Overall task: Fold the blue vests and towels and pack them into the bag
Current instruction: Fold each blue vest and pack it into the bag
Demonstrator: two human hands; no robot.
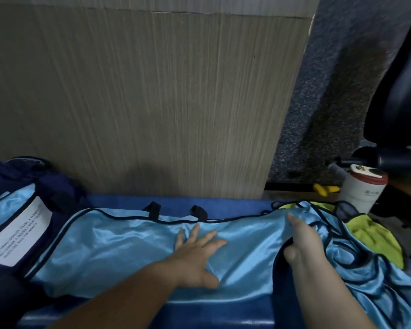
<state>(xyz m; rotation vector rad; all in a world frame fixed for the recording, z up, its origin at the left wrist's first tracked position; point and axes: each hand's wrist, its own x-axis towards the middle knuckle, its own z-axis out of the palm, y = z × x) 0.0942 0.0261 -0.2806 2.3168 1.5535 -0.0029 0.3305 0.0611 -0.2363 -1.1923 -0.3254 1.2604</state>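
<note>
against a wooden panel (152,91), the left hand (195,255) is pressing flat, fingers spread, on the blue vest (128,245); the right hand (304,241) is pinching its edge.

The left hand (195,255) and the right hand (301,243) are bare. Behind each wrist, the left forearm (119,295) and the right forearm (323,293) are uncovered back to the view's lower edge.

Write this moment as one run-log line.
left hand: flat on blue vest | right hand: grips its edge | bag: at left
</note>
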